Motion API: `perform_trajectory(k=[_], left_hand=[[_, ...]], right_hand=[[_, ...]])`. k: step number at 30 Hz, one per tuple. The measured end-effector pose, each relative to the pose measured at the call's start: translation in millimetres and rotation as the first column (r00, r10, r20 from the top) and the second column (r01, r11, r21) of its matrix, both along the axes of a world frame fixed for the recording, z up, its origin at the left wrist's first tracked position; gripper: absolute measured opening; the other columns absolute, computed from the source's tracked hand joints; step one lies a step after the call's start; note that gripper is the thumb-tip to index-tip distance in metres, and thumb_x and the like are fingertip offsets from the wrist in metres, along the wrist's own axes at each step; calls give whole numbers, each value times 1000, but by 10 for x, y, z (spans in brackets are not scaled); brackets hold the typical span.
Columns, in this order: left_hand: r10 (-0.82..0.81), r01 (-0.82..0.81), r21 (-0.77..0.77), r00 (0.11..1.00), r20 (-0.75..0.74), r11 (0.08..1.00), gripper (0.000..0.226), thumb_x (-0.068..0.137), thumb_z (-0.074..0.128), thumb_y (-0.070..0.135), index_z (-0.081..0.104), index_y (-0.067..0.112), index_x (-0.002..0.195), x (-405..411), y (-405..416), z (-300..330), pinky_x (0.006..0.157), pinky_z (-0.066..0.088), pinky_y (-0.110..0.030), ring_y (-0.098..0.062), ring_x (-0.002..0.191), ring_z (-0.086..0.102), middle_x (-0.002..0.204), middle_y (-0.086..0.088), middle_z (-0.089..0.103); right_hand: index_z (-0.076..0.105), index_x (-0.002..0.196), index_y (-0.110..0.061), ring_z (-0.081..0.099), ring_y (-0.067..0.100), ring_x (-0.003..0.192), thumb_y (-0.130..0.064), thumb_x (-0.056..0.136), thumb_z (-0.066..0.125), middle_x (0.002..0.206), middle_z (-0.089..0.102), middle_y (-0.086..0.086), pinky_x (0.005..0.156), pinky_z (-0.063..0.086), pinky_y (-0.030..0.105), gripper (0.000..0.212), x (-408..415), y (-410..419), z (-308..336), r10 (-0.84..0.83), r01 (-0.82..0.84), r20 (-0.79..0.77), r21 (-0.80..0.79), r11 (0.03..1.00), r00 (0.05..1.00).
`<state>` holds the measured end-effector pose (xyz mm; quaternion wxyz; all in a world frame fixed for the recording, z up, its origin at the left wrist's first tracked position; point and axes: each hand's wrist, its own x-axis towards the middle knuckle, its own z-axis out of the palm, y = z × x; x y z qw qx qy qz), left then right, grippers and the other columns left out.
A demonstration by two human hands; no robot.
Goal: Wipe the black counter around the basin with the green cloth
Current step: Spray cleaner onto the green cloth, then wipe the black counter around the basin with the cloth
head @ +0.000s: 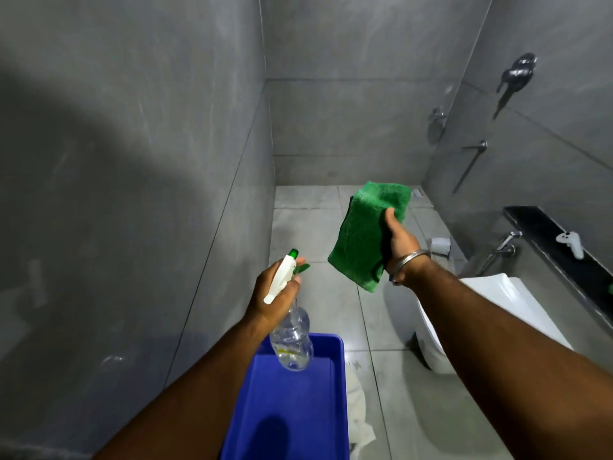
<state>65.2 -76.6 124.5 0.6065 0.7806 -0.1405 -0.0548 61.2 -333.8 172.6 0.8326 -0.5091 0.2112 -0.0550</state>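
Observation:
My right hand (399, 242) holds a folded green cloth (366, 234) up in the air over the grey floor, thumb pressed on its edge. My left hand (277, 292) grips a clear spray bottle (290, 340) by its white and green trigger head, above a blue tub (295, 410). A black ledge (544, 237) runs along the right wall, well to the right of the cloth. No basin shows in this view.
A white toilet (491, 313) stands at the right, under the black ledge. A white controller (571, 243) lies on the ledge. Chrome taps (504, 249) and shower fittings (471, 161) stick out of the right wall. A white rag (360, 423) lies beside the tub.

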Motion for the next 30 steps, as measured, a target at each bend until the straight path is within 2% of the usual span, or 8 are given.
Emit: perform_trajectory(k=[2,7,13,16,21,23,27,30], left_hand=[[59,-59,-12,998,-16,998,36,92,60,5,65,19,124,-16,46,-198,64,53,-22,-5,75,64,107,-1,72],[186,-187,-5,982,-33,982,24,90,63,4,69,8,113,-77,40,-772,84,56,-32,-24,96,69,107,-9,73],[213,-217,102,976,42,971,25,87,63,-5,67,-4,112,-164,129,-1336,83,45,-6,-28,97,66,107,-14,68],[170,-179,125,983,76,976,28,87,59,-4,65,-9,114,-289,256,-1510,97,45,-20,-34,108,63,114,-21,66],[178,-180,138,984,25,974,45,83,61,14,59,-8,122,-414,430,-1634,105,44,-38,-34,117,58,123,-18,61],[141,-127,144,986,-92,981,59,84,71,22,49,0,135,-426,513,-1647,107,43,-41,-27,123,53,133,-12,54],[126,2,332,923,-364,943,109,63,89,44,26,7,145,-465,746,-1643,107,43,-45,-30,129,46,142,-15,42],[247,14,491,853,-461,871,121,50,95,46,29,0,141,-615,974,-1572,103,47,-44,-34,126,52,139,-21,46]], right_hand=[[71,106,-20,71,23,97,-59,86,55,105,75,6,70,57,35,47,-87,54,-150,11,-11,-28,5,1000,1000],[74,103,-21,69,24,102,-57,91,48,109,74,8,72,58,36,45,-345,239,-748,43,-35,-115,77,996,992],[57,129,-12,61,31,116,-57,90,46,126,65,17,87,54,43,61,-601,440,-1386,57,-21,-187,190,982,981],[57,129,-11,61,33,116,-56,89,49,127,63,18,95,49,48,62,-669,531,-1563,46,-4,-210,196,981,977],[61,125,-12,61,33,116,-58,83,54,128,63,18,102,44,52,62,-714,689,-1622,49,-9,-209,189,982,977],[61,125,-13,61,33,117,-58,83,54,128,63,18,102,44,52,62,-750,765,-1609,53,-15,-205,182,983,977],[63,123,-13,62,33,116,-56,89,49,125,65,17,101,44,52,56,-893,908,-1536,66,-27,-190,203,979,979],[70,113,-15,64,32,111,-47,91,50,119,69,15,97,47,50,44,-1111,1043,-1419,118,-73,-165,255,964,979]])
